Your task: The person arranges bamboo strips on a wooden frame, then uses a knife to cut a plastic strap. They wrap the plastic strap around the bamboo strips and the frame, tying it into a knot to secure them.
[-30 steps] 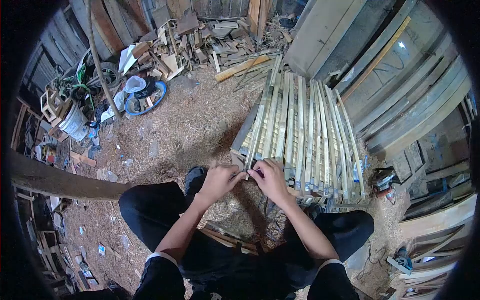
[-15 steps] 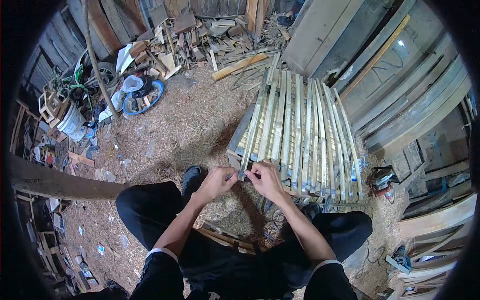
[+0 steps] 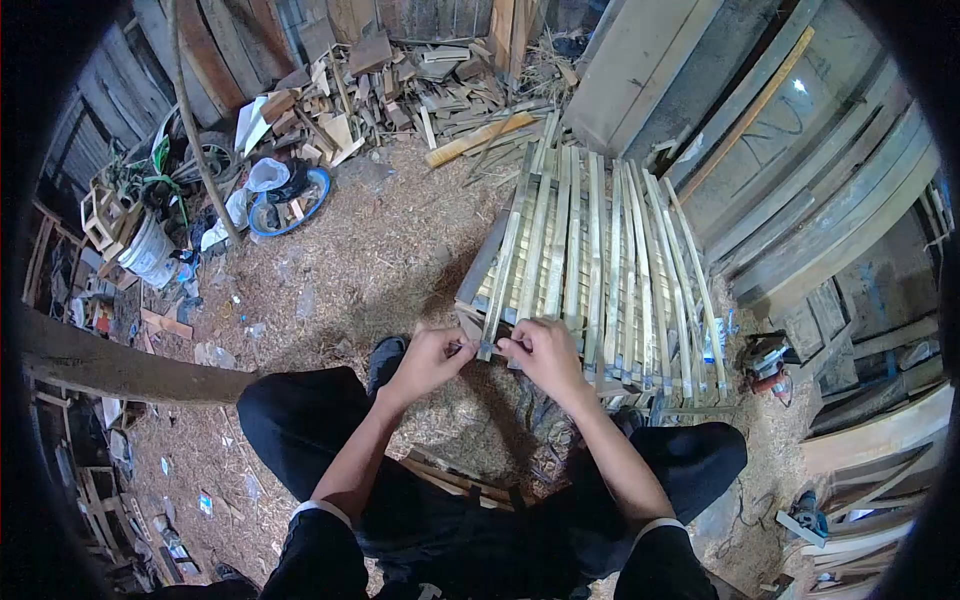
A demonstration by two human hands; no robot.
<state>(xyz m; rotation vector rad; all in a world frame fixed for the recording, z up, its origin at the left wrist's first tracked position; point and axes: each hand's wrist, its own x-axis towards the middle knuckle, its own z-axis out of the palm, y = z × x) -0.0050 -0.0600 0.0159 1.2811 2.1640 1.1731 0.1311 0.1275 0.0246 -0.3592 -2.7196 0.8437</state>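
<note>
My left hand (image 3: 428,362) and my right hand (image 3: 550,360) face each other at the near end of the leftmost wooden strip (image 3: 513,245). Both are closed in a pinch, thumbs against fingers. Between them a short, thin grey band (image 3: 487,347), resembling tape, crosses the strip's end; its exact kind is too small to tell. Several more pale strips (image 3: 594,250) lie side by side to the right, some with grey bands around their near ends. They rest over a slatted stack of wood (image 3: 628,270).
A red-and-grey power tool (image 3: 768,368) sits right of the stack, and a blue tool (image 3: 805,518) lies lower right. A blue basin (image 3: 318,200) holds scraps. Offcuts (image 3: 400,90) are heaped at the back. A thick post (image 3: 130,365) juts in from the left. Boards (image 3: 650,70) lean behind.
My left hand has turned slightly, its fingertips still close to the strip's end. My right hand has shifted a little to the right. The view has moved slightly; the strips stay put.
</note>
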